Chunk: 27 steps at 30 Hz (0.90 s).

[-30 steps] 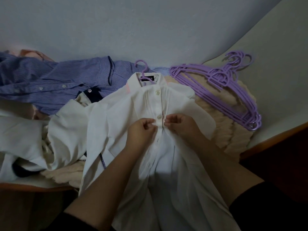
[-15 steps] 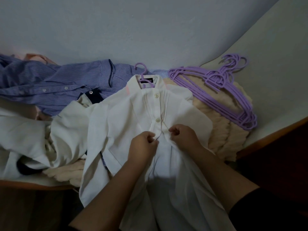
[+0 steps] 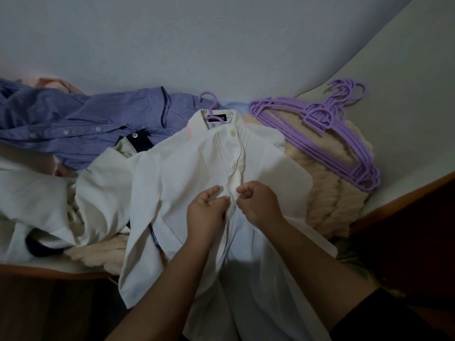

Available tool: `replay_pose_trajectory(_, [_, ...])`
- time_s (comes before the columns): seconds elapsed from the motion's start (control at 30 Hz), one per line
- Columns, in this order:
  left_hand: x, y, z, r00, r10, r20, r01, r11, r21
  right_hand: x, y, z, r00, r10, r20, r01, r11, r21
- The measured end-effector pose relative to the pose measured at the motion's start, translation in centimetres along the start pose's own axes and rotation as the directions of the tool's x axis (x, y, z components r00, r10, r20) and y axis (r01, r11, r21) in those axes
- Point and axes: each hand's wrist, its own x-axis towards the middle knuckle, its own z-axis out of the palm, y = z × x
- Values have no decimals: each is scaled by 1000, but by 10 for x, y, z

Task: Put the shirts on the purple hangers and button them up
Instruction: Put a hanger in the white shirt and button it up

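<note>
A white shirt (image 3: 177, 183) lies front-up on the bed, hung on a purple hanger (image 3: 212, 104) whose hook sticks out of the collar. Its top two buttons look fastened. My left hand (image 3: 205, 212) pinches the left edge of the placket just below the second button. My right hand (image 3: 258, 205) pinches the right edge opposite it, the fingertips nearly meeting. A blue striped shirt (image 3: 81, 124) lies crumpled at the back left.
A stack of spare purple hangers (image 3: 330, 136) rests on a cream knitted garment (image 3: 327, 193) at the right. More white clothes (image 3: 37, 193) are heaped at the left. The wall runs close behind, and a wooden bed edge (image 3: 403, 193) shows at the right.
Both hands slid down the placket from the second button to a spot below it, and they pinch the two edges together there.
</note>
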Motion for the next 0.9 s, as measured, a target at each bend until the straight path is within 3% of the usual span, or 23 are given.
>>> replay_pose_trajectory(0.13, [-1, 1, -1, 998, 60, 13, -61, 998, 29, -3, -3, -2, 1000, -9, 3, 9, 1000, -19])
replay_pose_trajectory(0.47, [-10, 7, -7, 989, 144, 34, -148, 968, 202, -15, -14, -16, 996, 67, 61, -83, 950, 300])
replay_pose_trajectory(0.9, [-12, 7, -1, 986, 89, 139, -93, 995, 20, -17, -4, -20, 1000, 18, 16, -23, 919, 393])
